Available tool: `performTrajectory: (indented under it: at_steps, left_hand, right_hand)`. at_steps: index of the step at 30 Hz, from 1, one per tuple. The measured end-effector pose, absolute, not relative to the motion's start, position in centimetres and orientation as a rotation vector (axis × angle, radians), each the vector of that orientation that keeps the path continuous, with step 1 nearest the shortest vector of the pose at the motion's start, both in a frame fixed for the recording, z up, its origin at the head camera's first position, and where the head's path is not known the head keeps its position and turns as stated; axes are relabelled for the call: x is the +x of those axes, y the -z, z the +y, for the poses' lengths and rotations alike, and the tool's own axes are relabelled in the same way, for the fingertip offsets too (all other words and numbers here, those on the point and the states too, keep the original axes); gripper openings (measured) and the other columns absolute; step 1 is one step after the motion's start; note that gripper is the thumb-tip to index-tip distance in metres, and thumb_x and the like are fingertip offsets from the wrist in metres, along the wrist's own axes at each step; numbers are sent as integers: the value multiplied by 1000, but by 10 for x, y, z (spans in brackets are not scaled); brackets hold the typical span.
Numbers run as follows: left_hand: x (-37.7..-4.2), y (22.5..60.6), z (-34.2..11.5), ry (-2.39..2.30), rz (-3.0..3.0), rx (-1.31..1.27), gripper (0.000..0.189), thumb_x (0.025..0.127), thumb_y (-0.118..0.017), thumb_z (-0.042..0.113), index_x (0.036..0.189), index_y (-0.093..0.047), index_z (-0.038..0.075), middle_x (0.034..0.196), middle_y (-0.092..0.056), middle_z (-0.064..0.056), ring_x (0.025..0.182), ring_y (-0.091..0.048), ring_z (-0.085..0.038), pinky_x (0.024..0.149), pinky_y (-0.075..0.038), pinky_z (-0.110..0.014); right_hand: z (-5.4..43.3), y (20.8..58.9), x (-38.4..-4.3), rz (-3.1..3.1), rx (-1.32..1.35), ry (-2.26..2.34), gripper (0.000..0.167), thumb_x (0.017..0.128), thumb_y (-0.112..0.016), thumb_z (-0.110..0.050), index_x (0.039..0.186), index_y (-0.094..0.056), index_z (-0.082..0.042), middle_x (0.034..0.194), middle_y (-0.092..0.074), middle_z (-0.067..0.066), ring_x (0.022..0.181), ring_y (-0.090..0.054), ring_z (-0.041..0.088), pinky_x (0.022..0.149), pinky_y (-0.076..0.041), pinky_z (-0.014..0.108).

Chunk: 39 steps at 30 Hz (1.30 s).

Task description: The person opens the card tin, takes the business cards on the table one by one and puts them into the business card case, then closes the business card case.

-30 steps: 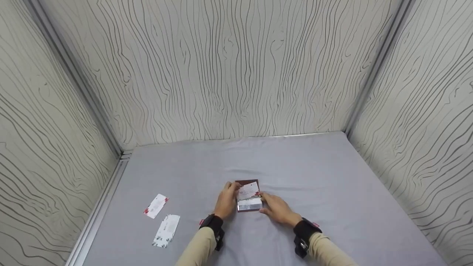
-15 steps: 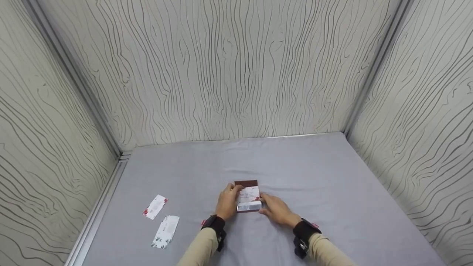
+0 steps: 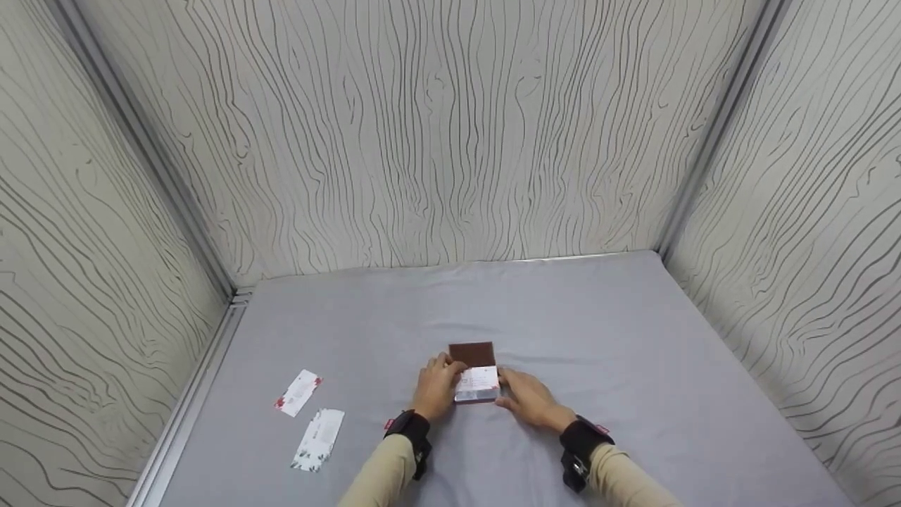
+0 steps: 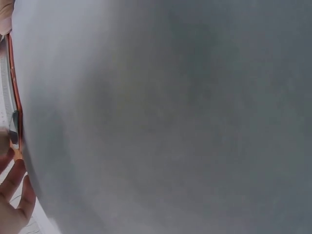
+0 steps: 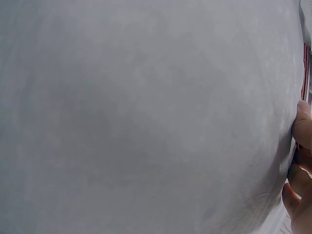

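A brown card holder (image 3: pixel 471 354) lies unfolded on the cloth between both hands, its bare flap at the far side. In its near half sits a white business card (image 3: pixel 481 378) with printing on it, its lower part behind a shiny clear pocket. My left hand (image 3: pixel 435 387) pinches the card's upper left corner, thumb over it, beside the holder's left edge. On the opposite side, my right hand (image 3: pixel 529 400) grips the holder's right edge, thumb near the lower corner. Both wrist views catch only the holder's reddish edge and some fingers (image 4: pixel 28 197) at the border.
Two loose cards lie to the left on the grey cloth (image 3: pixel 598 331): one with red corners (image 3: pixel 298 393), one with green leaf print (image 3: pixel 318 440). Wood-grain patterned panels (image 3: pixel 436 141) enclose the table at the back and sides, with metal rails at the corners.
The business card has straightened from a tilt and slid down toward the near pocket, baring more of the brown flap. My left thumb has moved down with it; my right hand stays put.
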<state>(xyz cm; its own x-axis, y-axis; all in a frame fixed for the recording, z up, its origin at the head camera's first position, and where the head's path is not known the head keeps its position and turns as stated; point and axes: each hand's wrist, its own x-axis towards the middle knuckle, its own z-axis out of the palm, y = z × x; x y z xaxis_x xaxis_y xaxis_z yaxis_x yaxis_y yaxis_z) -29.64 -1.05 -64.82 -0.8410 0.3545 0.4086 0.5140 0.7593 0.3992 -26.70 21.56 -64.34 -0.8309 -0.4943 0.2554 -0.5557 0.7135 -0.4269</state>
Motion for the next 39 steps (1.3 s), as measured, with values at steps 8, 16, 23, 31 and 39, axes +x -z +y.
performTrajectory:
  at_steps: [8, 16, 23, 31, 39]
  left_hand:
    - [-296, 650, -11, 692, -2710, -698, 19, 89, -64, 0, 99, -75, 11, 102, -56, -3, 95, -53, -26, 78, -43, -43]
    - [-295, 650, -13, 723, -2662, -701, 19, 90, -61, 1, 105, -71, 8, 102, -62, -4, 97, -57, -27, 78, -45, -44]
    - [-296, 651, -19, 729, -2539, -696, 13, 89, -65, 0, 99, -71, 6, 96, -67, -7, 90, -62, -29, 73, -47, -45]
    - [-301, 640, -43, 653, -2641, -339, 10, 85, -73, 6, 93, -67, 6, 89, -61, -10, 87, -59, -33, 71, -45, -49]
    - [-303, 606, -95, 506, -3064, -70, 27, 73, -83, 12, 88, -64, 1, 91, -64, -20, 92, -60, -41, 82, -45, -58]
  right_hand:
    - [216, 644, -266, -2769, 862, -750, 48, 90, -71, -14, 129, -51, 7, 113, -66, 18, 109, -60, 40, 93, -45, 54]
    - [215, 645, -267, -2749, 884, -758, 50, 90, -71, -14, 129, -50, 9, 115, -65, 20, 109, -59, 41, 94, -44, 54]
    - [218, 643, -266, -2771, 878, -769, 57, 91, -71, -17, 133, -47, 12, 115, -67, 18, 110, -59, 41, 93, -45, 54]
    - [220, 644, -266, -2727, 887, -781, 51, 89, -72, -13, 130, -49, 10, 112, -67, 18, 106, -61, 41, 91, -46, 54]
    - [219, 644, -268, -2748, 887, -776, 52, 91, -71, -14, 132, -49, 9, 116, -66, 20, 110, -60, 41, 94, -45, 54]
